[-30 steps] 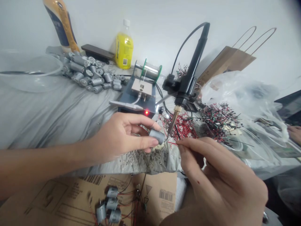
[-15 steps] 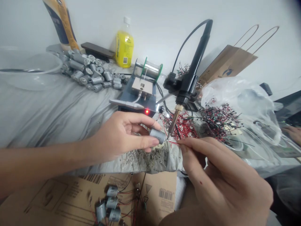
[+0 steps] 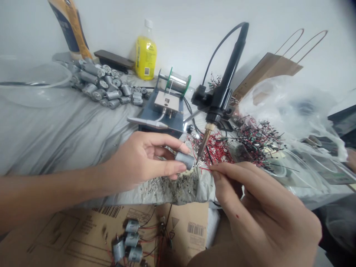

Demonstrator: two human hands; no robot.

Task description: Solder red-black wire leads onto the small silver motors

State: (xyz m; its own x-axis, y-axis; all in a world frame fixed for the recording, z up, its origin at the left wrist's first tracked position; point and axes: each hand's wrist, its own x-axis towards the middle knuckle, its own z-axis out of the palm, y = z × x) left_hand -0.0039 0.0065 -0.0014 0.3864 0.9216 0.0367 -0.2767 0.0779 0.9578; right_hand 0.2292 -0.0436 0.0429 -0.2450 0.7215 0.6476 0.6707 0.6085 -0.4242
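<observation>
Between thumb and fingers, my left hand point(image 3: 147, 155) grips a small grey electric motor point(image 3: 184, 160) lying on its side. The motor's right end is close by the tip of a soldering iron point(image 3: 203, 145), which a black stand clamps at a slant; I cannot tell if they touch. My right hand point(image 3: 258, 207) pinches a thin red wire point(image 3: 205, 168) whose free end points at the motor's terminal end. Behind the motor sits a solder feeder point(image 3: 167, 102) with a spool of solder wire point(image 3: 178, 82) and a feed tube point(image 3: 146, 122).
Loose grey motors point(image 3: 97, 83) are piled at the back left by a yellow bottle point(image 3: 146, 55). Red wires point(image 3: 217, 148) and dark-tipped leads point(image 3: 258, 141) lie right of the iron. Several wired motors point(image 3: 132, 239) rest on cardboard point(image 3: 83, 241) below. A plastic bag point(image 3: 294, 107) stands right.
The feeder's red light, lit before, no longer shows. A small gap now appears between the red wire's end and the motor. The plastic bag at right has shifted toward the right.
</observation>
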